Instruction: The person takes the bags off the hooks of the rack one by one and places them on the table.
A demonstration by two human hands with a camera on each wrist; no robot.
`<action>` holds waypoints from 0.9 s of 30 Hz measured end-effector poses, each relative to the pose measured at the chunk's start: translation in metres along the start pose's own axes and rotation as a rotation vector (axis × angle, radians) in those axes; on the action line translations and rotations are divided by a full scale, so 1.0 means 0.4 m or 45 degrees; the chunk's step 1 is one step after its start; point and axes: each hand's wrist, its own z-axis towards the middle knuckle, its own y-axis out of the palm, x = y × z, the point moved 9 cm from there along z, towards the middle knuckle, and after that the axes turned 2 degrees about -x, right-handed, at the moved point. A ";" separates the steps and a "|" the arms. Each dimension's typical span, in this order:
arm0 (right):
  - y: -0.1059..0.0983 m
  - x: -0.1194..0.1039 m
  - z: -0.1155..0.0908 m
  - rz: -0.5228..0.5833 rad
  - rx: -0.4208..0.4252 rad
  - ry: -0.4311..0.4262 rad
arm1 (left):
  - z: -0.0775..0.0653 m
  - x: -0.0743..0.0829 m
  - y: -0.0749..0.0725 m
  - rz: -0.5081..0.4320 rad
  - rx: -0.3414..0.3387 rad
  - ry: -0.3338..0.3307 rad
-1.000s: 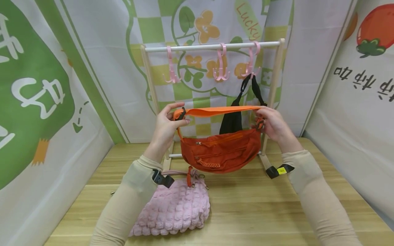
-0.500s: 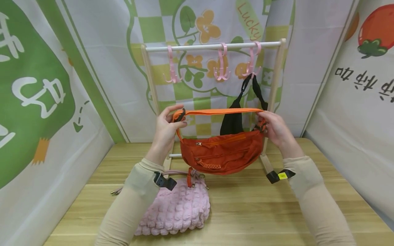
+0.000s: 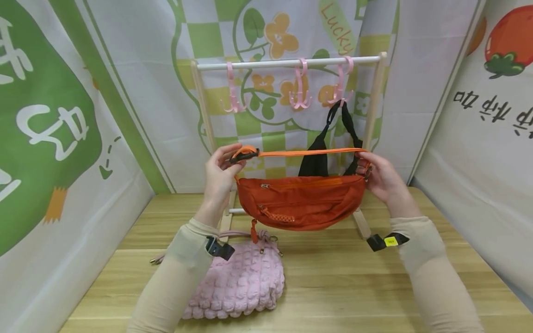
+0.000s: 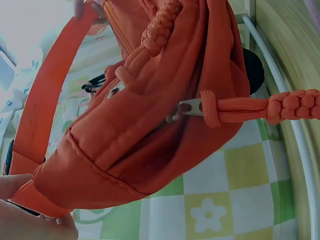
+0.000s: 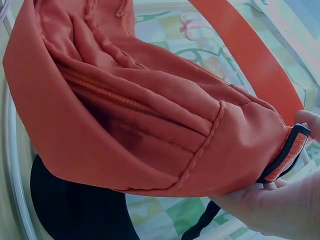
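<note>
An orange-red waist bag (image 3: 301, 206) hangs level in the air between my two hands, its bright orange strap (image 3: 308, 153) stretched across the top. My left hand (image 3: 217, 178) pinches the strap by its dark buckle (image 3: 244, 156), at the bag's left end. At the other end my right hand (image 3: 385, 180) grips the strap, thumb uppermost, next to a black slider (image 5: 286, 154) in the right wrist view. Two zips with braided pulls (image 4: 292, 106) run along the front of the bag in the left wrist view.
Behind stands a rack with a white bar (image 3: 266, 64) and pink hooks (image 3: 234, 95). A black bag (image 3: 315, 162) hangs from the right hook, partly hidden by the waist bag. On the wooden table (image 3: 354, 286) lies a puffy pink bag (image 3: 245, 277), partly behind the left forearm.
The waist bag has levelled and its ends are farther apart. My right hand has moved right and slightly down. At my left hand, the buckle has turned flatter.
</note>
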 end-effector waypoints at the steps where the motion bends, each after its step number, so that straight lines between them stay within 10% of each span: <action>1: -0.003 -0.001 -0.002 0.006 -0.006 0.000 | 0.000 -0.002 -0.002 0.005 -0.001 -0.006; 27: -0.033 0.004 -0.027 -0.116 -0.060 0.035 | -0.012 -0.052 -0.011 -0.024 0.002 -0.223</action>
